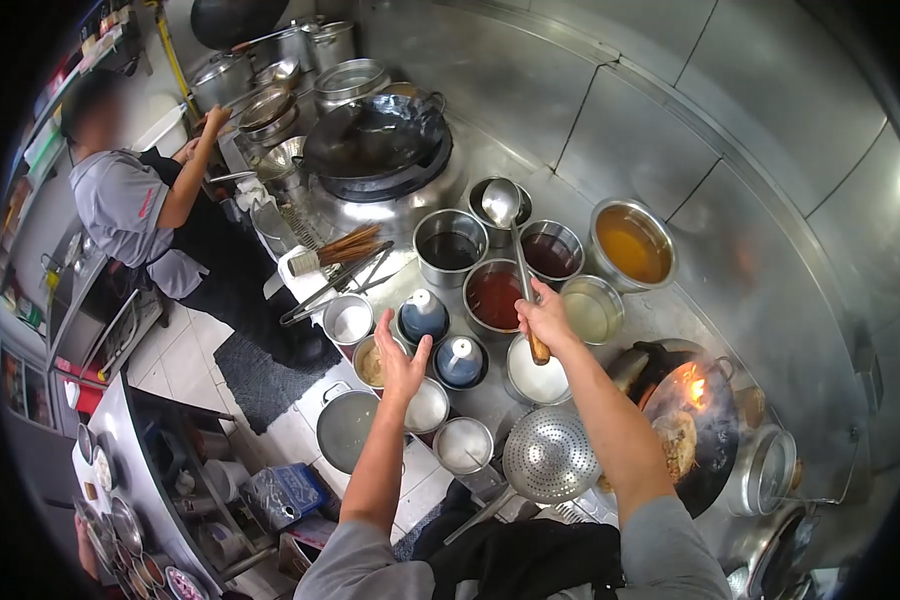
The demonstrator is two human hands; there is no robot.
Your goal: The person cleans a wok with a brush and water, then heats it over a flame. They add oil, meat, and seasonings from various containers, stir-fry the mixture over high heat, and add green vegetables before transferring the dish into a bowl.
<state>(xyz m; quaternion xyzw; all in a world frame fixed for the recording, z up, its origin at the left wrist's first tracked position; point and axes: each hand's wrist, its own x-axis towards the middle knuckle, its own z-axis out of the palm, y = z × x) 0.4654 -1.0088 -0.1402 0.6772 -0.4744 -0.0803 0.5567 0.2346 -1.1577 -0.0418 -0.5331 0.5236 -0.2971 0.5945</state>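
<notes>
Wrapped round the handle of a long metal ladle [501, 203], my right hand [545, 318] is over the pots in the middle. The ladle's bowl lies over a dark pot at the back. My left hand [402, 362] is raised with its fingers apart and holds nothing, near two squeeze bottles [423, 312]. Around the hands are pots of dark liquid [448, 247], red sauce [496, 297] and white powder [465, 443]. A perforated strainer [551, 455] sits below my right forearm. At the right, food [677, 440] lies in a wok [715, 460] with flames at its edge.
A co-worker [140, 205] stands at the far left, holding a long handle. A large black wok [375, 135] sits on a burner at the back. Yellow liquid fills a pot [632, 245] by the steel wall. Tongs and a bamboo brush [340, 248] lie at the counter's left edge.
</notes>
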